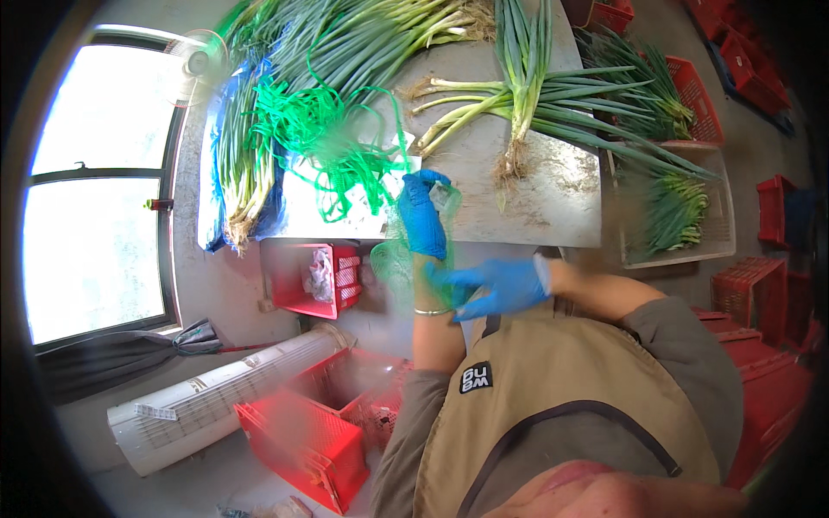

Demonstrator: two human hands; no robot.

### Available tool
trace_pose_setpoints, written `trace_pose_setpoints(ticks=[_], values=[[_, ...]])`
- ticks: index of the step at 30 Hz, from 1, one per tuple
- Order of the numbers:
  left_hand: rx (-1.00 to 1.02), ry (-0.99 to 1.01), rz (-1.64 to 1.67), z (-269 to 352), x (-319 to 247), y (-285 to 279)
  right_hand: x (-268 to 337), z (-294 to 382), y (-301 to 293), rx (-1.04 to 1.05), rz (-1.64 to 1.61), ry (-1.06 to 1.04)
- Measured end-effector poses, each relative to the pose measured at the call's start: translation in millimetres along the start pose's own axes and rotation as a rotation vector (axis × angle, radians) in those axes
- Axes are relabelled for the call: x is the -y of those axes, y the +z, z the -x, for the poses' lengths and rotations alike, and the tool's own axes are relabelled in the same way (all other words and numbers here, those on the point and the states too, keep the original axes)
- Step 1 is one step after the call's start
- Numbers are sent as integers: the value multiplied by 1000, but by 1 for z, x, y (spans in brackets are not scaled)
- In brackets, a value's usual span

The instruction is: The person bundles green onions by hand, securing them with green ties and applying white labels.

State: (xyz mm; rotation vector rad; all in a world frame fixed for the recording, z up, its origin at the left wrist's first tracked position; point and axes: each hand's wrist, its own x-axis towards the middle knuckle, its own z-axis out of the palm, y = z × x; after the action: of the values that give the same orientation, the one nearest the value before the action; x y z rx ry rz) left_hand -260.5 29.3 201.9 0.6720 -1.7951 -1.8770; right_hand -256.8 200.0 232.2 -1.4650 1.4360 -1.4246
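Note:
My left hand (422, 217), in a blue glove, is bent at the wrist over the table's near edge. A green mesh net (396, 269) surrounds this hand and hangs along the forearm; a small white label (443, 196) lies against it. The left fingers are partly hidden. My right hand (502, 286), also blue-gloved and slightly blurred, reaches across to the net at my left forearm, fingers spread. Beyond my hands lies a tangle of green netting (304, 116) over white labels. Loose green onions (518, 103) with roots cross one another on the metal table (479, 207).
A large green onion pile (382, 45) covers the table's far side, and a bundle (246, 162) rests on blue plastic at left. Onions fill a white crate (722, 213) and a red crate (703, 97). Red crates (304, 434) and a white slatted appliance (220, 395) occupy the floor.

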Motion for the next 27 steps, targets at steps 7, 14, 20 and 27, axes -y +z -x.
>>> trace_pose_setpoints(ticks=[7, 14, 20, 27], values=[[15, -389, 60, -16, 55, 7, -144, 43, -173, -790, -704, 960], [94, -294, -261, -29, 88, 60, -197, 11, -187, -569, -588, 1007], [252, 264, -1083, -38, 109, 107, -202, 25, -171, -506, -444, 1014], [366, 191, -825, -66, 127, 117, -202, 13, -160, -903, -516, 685]])
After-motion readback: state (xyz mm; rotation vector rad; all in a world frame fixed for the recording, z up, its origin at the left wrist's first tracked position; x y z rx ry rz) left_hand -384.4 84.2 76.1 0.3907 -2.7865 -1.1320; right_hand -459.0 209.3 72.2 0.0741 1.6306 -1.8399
